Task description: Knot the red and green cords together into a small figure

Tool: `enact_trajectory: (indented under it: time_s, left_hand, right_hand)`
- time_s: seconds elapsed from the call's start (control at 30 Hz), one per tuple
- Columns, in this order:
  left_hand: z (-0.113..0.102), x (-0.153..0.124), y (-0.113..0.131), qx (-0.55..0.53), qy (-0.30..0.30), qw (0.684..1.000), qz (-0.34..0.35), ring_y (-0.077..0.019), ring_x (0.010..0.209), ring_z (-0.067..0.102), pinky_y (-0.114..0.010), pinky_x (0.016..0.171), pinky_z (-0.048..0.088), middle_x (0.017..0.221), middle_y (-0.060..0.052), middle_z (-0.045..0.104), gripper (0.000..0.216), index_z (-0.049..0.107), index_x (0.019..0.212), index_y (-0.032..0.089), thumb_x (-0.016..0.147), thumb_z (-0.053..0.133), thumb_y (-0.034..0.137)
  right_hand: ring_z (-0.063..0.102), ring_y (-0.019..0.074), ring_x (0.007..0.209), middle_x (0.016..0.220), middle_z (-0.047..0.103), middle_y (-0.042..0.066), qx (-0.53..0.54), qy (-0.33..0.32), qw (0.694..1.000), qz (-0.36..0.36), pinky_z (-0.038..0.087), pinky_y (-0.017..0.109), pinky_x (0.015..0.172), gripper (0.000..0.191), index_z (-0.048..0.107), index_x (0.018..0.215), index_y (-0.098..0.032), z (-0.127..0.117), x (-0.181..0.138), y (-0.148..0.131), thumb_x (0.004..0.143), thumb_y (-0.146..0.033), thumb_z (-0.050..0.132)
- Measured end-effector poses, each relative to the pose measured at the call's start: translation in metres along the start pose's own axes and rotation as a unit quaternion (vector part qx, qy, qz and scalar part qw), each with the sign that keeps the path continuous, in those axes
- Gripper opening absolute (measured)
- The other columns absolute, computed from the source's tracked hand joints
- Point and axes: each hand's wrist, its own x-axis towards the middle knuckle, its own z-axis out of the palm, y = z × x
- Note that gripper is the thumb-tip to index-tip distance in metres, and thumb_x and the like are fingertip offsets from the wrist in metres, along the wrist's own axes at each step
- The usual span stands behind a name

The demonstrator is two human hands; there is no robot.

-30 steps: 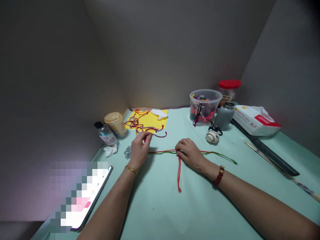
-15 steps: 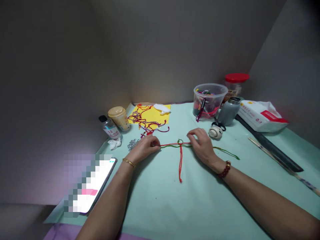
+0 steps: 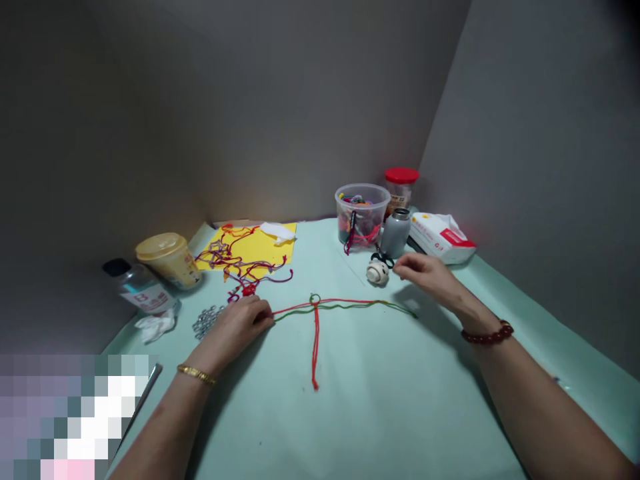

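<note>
A red and green cord (image 3: 345, 305) lies stretched sideways on the pale green table cover (image 3: 380, 400), with a small ring (image 3: 315, 299) at its middle and a red cord (image 3: 315, 347) hanging down from it toward me. My left hand (image 3: 240, 321) rests closed on the cord's left end, fingers pinching it. My right hand (image 3: 425, 275) hovers off the cord, fingers loosely apart, beside a small round white object (image 3: 377, 272) and black-handled scissors (image 3: 384, 259).
A yellow sheet (image 3: 250, 248) with tangled cords, a tan lidded cup (image 3: 167, 259), a small bottle (image 3: 137, 287), crumpled tissue (image 3: 156, 325), metal rings (image 3: 206, 319), a clear tub of threads (image 3: 361, 213), a grey flask (image 3: 395, 233), a red-lidded jar (image 3: 401, 187), a white packet (image 3: 440, 237), a phone (image 3: 75, 427).
My right hand has let go of the cord and moved right toward the round white object. My left hand stays on the cord's left end. The view has swung right.
</note>
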Motion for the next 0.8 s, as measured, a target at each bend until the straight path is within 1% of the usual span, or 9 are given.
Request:
enact_trajectory:
  time_s: [0.1,0.17,0.23,0.3,0.37,0.47,0.57,0.7,0.8]
  left_hand:
    - [0.001,0.0,0.001,-0.022,0.001,1.0,0.002,-0.0196,0.078,0.055,-0.03,0.07,0.039,0.083,-0.004,0.061,0.02,0.06,0.08,0.02,0.089,0.048,0.033]
    - [-0.001,0.0,0.002,-0.05,0.007,0.999,-0.001,-0.0196,0.079,0.055,-0.03,0.071,0.04,0.084,-0.004,0.061,0.022,0.058,0.08,0.02,0.09,0.045,0.035]
    - [-0.005,-0.002,0.005,-0.077,0.008,0.997,-0.023,-0.0187,0.076,0.055,-0.029,0.07,0.039,0.082,-0.003,0.06,0.023,0.055,0.08,0.02,0.091,0.043,0.037]
    - [-0.01,-0.004,0.007,-0.099,0.002,0.994,-0.056,-0.0172,0.071,0.053,-0.028,0.066,0.038,0.077,-0.001,0.059,0.024,0.052,0.081,0.02,0.091,0.041,0.039]
    - [-0.014,-0.006,0.007,-0.116,0.001,0.99,-0.081,-0.0159,0.066,0.05,-0.027,0.062,0.035,0.073,0.001,0.057,0.025,0.05,0.081,0.021,0.092,0.039,0.04]
    - [-0.018,-0.01,0.001,-0.139,0.012,0.986,-0.096,-0.015,0.066,0.048,-0.026,0.061,0.034,0.072,0.002,0.055,0.026,0.049,0.08,0.021,0.091,0.039,0.042]
    - [-0.021,-0.015,-0.009,-0.156,0.018,0.982,-0.105,-0.0145,0.066,0.046,-0.025,0.06,0.033,0.072,0.002,0.053,0.027,0.048,0.078,0.02,0.089,0.042,0.044]
    - [-0.024,-0.02,-0.021,-0.171,-0.008,0.977,-0.128,-0.0142,0.063,0.046,-0.024,0.059,0.033,0.069,0.002,0.054,0.027,0.052,0.077,0.02,0.087,0.044,0.044]
    - [-0.024,-0.021,-0.025,-0.165,-0.029,0.975,-0.143,-0.0148,0.064,0.048,-0.024,0.06,0.034,0.07,0.002,0.057,0.027,0.055,0.076,0.02,0.084,0.046,0.044]
  right_hand:
    - [0.05,0.0138,0.064,0.069,0.058,-0.001,-0.123,-0.092,0.988,0.012,0.034,0.025,0.058,0.017,0.059,0.072,-0.02,0.008,-0.002,-0.008,0.08,-0.033,0.053]
    - [0.049,0.0143,0.063,0.07,0.059,-0.001,-0.228,-0.137,0.963,0.043,0.03,0.026,0.056,0.013,0.058,0.071,-0.02,0.011,-0.004,-0.01,0.074,-0.033,0.059]
    - [0.05,0.0151,0.062,0.072,0.061,0.001,-0.301,-0.172,0.934,0.084,0.028,0.026,0.055,0.012,0.058,0.071,-0.02,0.013,-0.007,-0.006,0.068,-0.03,0.064]
    - [0.051,0.0158,0.063,0.072,0.062,0.002,-0.325,-0.211,0.916,0.108,0.028,0.026,0.054,0.007,0.058,0.07,-0.02,0.013,-0.009,0.0,0.067,-0.025,0.062]
    - [0.051,0.0162,0.063,0.07,0.062,0.003,-0.323,-0.242,0.909,0.107,0.028,0.026,0.054,0.002,0.058,0.067,-0.02,0.01,-0.009,0.006,0.069,-0.022,0.057]
    - [0.05,0.0161,0.062,0.068,0.061,0.002,-0.319,-0.241,0.911,0.096,0.027,0.027,0.055,0.005,0.057,0.066,-0.02,0.004,-0.007,0.009,0.07,-0.02,0.054]
    - [0.049,0.0155,0.061,0.066,0.059,0.0,-0.294,-0.229,0.925,0.077,0.028,0.027,0.056,0.007,0.053,0.067,-0.021,0.002,-0.005,0.004,0.073,-0.022,0.051]
    - [0.048,0.0153,0.062,0.066,0.057,-0.001,-0.248,-0.198,0.947,0.046,0.029,0.026,0.056,0.009,0.049,0.069,-0.022,0.014,-0.005,-0.001,0.077,-0.025,0.048]
    - [0.048,0.0157,0.063,0.067,0.056,-0.001,-0.241,-0.188,0.951,0.04,0.03,0.026,0.057,0.011,0.047,0.069,-0.021,0.026,-0.003,0.002,0.078,-0.028,0.049]
